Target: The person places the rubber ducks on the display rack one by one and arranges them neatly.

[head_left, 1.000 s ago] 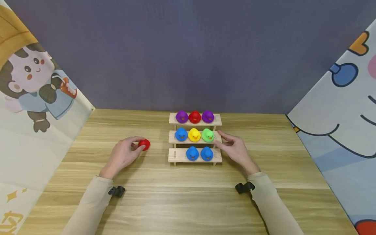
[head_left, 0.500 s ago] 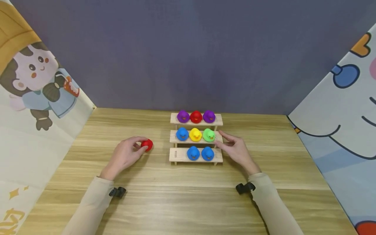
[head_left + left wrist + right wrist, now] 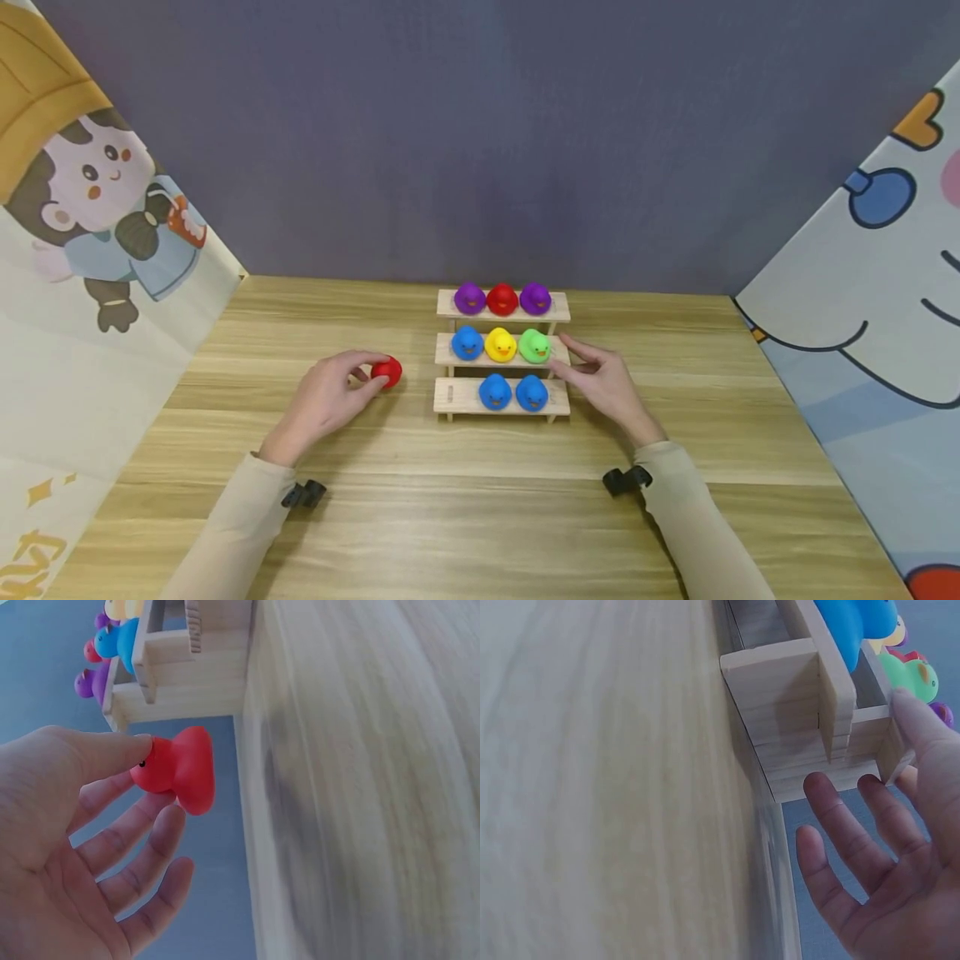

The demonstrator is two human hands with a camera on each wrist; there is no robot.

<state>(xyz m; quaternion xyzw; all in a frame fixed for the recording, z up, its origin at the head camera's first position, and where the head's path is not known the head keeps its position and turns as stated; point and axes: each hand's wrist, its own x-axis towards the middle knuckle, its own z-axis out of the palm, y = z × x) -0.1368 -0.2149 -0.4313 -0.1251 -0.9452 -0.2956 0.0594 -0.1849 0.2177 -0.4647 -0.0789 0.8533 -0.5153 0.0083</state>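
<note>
A red rubber duck (image 3: 191,769) is pinched by the head between the thumb and fingers of my left hand (image 3: 326,400). It hangs above the table, left of a three-step wooden stand (image 3: 459,398); its shadow lies apart from it. My right hand (image 3: 603,383) grips the right end of the stand's middle step between thumb and index finger, while its other fingers (image 3: 847,829) stay spread. Beside that thumb sits a green duck (image 3: 535,346), with a yellow duck (image 3: 500,345) and a blue duck (image 3: 467,343) to its left.
On the bottom step are two blue ducks (image 3: 495,392), with bare wood at its left end. The top step bears a red duck (image 3: 502,299) between two purple ducks (image 3: 470,298). A grey wall (image 3: 480,142) rises behind the table (image 3: 465,517); printed panels flank it.
My left hand has carried the red rubber duck to the right, nearer the stand. My right hand keeps its hold on the step, and the other ducks stay in place.
</note>
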